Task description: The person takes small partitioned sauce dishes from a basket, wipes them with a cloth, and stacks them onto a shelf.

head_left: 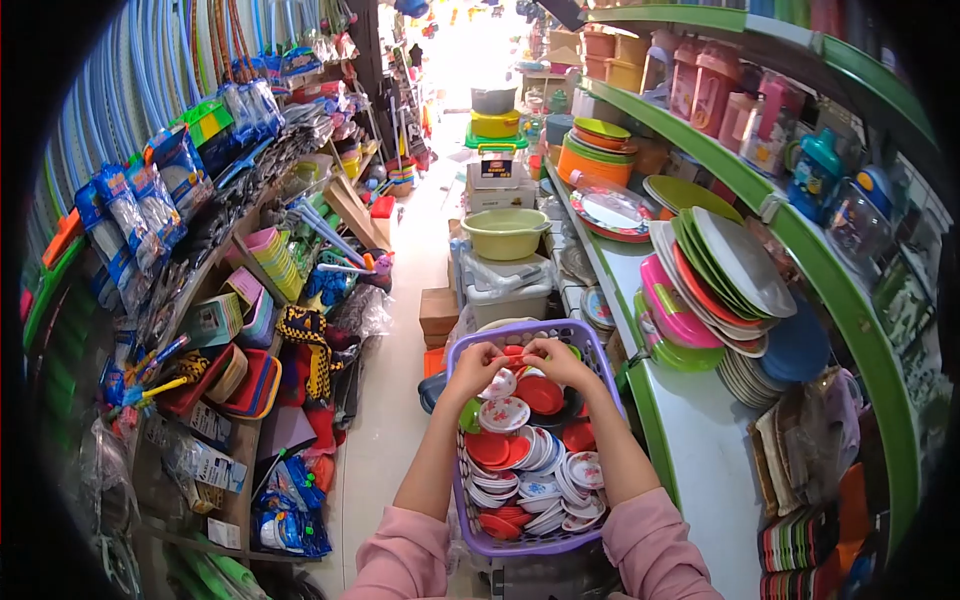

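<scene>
My left hand (478, 368) and my right hand (556, 360) are raised over the far end of a purple plastic basket (466, 500). The fingers of both are closed in a pinch, with a small red item (515, 359) between them; its kind is too small to make out. Just below the left fingers is a small white dish (500, 386). Many small dishes lie in the basket, including a floral saucer (504, 414), a red dish (541, 394) and a stack of white-and-blue dishes (541, 450).
On the right shelf stand stacked plates (735, 262), a pink container (665, 300) and bottles (712, 85). Ahead, a pale green basin (505, 233) rests on a lidded box (505, 285). The left shelf holds trays (252, 385) and packaged goods (290, 510), beside the tiled aisle (385, 440).
</scene>
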Demonstrator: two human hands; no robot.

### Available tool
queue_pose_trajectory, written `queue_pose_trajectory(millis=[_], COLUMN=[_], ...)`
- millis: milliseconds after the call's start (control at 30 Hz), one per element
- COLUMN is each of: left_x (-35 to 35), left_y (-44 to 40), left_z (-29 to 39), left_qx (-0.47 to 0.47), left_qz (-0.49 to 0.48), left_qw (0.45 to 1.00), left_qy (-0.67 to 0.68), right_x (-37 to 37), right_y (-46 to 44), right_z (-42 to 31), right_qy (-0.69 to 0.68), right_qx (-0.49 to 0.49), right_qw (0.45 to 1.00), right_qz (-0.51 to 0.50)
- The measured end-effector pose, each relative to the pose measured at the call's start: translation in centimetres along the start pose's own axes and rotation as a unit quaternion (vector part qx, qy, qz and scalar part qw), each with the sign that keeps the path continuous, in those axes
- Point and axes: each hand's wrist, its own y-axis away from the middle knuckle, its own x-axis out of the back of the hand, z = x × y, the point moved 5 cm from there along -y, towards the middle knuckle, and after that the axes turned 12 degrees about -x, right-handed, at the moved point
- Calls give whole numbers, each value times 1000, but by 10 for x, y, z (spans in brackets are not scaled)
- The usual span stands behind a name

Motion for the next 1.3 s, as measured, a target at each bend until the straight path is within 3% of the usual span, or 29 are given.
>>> queue_pose_trajectory(millis=[67,167,200,333,367,467,500,600,633,733,767,867,1067,1133,1167,1300], left_x=[7,5,3,-17,-29,-56,-66,-99,-119,-163,-176,-216,-270,-287,-293,-314], left_y=[14,44,57,106,122,163,177,219,233,262,274,310,366,379,380,386], left_z=[38,93,116,211,222,266,276,306,303,340,361,395,465,479,488,512], left_qx=[37,12,9,-88,-60,-83,-133,-38,23,72,128,123,56,29,-51,-83], left_qz=[13,85,100,97,94,56,35,24,-59,-169,-222,-358,-463,-458,-456,-452], left_qw=[999,993,992,988,986,979,975,951,932,876,838,782,746,743,759,755], left_qy=[36,75,75,81,120,177,174,306,356,446,482,496,475,487,463,468], right_x=[9,15,18,21,19,15,12,3,-1,-15,-21,-35,-60,-63,-60,-54], right_y=[35,101,130,244,270,353,380,462,487,559,582,647,763,810,834,878], right_z=[-32,-60,-75,-104,-103,-101,-101,-105,-104,-102,-99,-102,-108,-95,-95,-79], right_qy=[20,57,34,54,71,87,86,118,123,164,187,215,211,216,236,319], right_qx=[39,129,97,125,128,104,89,58,49,14,6,-37,-105,-193,-246,-451], right_qw=[997,972,974,939,932,913,906,875,864,831,816,779,684,576,509,503], right_qz=[60,187,204,315,332,384,405,466,485,531,548,587,690,765,791,665])
